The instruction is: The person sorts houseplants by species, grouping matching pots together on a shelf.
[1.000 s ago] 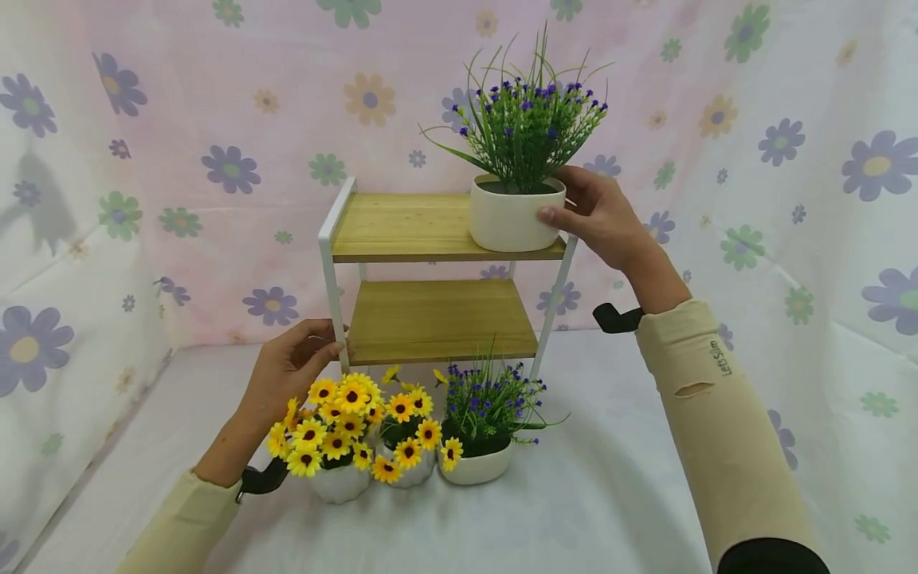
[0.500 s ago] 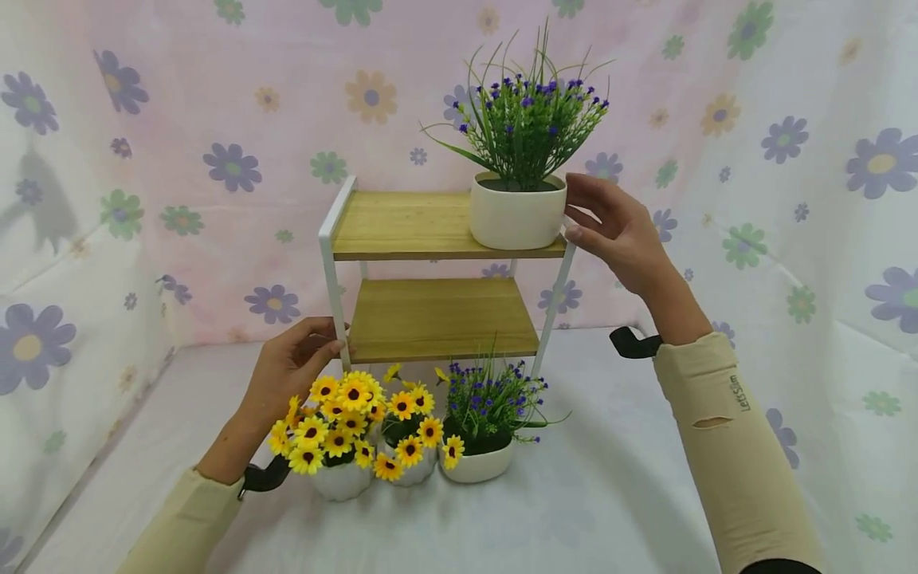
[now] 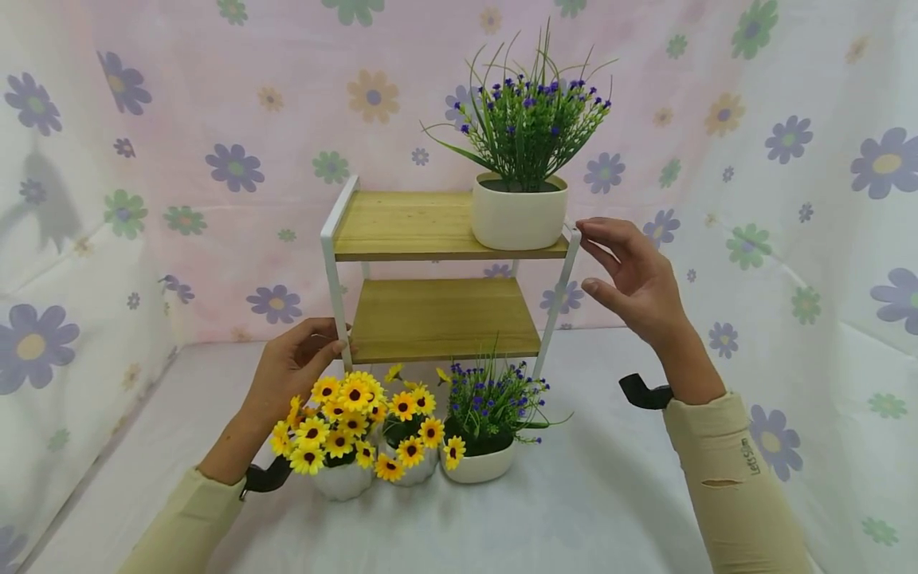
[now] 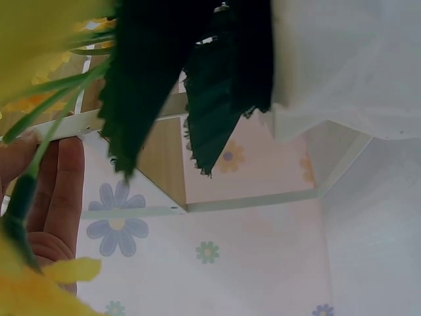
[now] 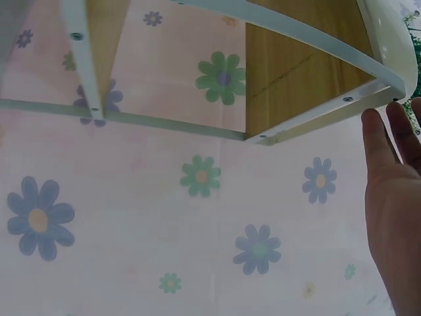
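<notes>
A two-tier shelf (image 3: 402, 227) with wooden boards and a white metal frame stands at the centre of the head view. My left hand (image 3: 287, 367) pinches its left front leg; in the left wrist view, thumb and fingers (image 4: 64, 197) lie on either side of the white bar, partly behind yellow petals and dark leaves. On the top board's right end sits a white pot (image 3: 518, 217) of grass and small purple flowers. My right hand (image 3: 638, 287) is beside the top right corner, fingers extended, fingertips right at the frame and the thumb apart from it. It holds nothing.
In front of the shelf stand two white pots of yellow flowers (image 3: 355, 395) (image 3: 409, 450) and a second white pot (image 3: 479, 466) with purple flowers. A white cloth (image 3: 574, 510) covers the table. Flower-patterned curtains (image 3: 179, 104) enclose the back and sides.
My right hand has let go of the purple-flower pot on the top board and moved right and down to the shelf's corner. The left hand stays on the leg.
</notes>
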The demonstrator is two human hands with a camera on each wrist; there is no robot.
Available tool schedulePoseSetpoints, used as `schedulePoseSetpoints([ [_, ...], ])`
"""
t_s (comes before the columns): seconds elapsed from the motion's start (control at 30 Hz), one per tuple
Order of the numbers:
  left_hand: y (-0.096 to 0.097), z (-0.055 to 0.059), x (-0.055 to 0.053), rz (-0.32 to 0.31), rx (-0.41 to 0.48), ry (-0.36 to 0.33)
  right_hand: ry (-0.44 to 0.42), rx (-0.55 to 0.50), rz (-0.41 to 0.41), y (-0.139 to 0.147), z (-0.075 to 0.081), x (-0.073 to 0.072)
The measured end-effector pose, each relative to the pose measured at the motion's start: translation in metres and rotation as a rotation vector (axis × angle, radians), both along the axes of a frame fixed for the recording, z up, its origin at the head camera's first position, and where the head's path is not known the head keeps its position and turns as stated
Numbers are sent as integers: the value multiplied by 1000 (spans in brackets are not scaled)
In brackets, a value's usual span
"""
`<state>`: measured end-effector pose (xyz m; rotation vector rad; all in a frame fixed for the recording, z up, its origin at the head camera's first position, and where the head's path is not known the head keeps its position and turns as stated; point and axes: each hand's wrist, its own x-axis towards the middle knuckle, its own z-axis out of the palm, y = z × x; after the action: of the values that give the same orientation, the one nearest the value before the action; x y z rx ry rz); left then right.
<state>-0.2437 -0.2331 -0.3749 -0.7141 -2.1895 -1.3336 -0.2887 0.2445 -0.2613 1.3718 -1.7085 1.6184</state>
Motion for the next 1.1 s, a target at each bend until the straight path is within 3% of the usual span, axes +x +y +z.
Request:
schedulePoseSetpoints([
  [0.3,1,-1,0,-15,9,-4,41,60,-59,12,-42,11],
  [0.6,1,0,0,-26,13,-1,12,92,-30,21,-88,17],
  [0.8,2,-1,0,-22,16,0,-17,283,-4,23,-112,16],
  [0.97,3,-1,0,-31,20,-5,-92,535,-20,25,-122,17],
  [1.1,2,-1,0,-28,19,7,-162,638,-7,21,-127,17],
])
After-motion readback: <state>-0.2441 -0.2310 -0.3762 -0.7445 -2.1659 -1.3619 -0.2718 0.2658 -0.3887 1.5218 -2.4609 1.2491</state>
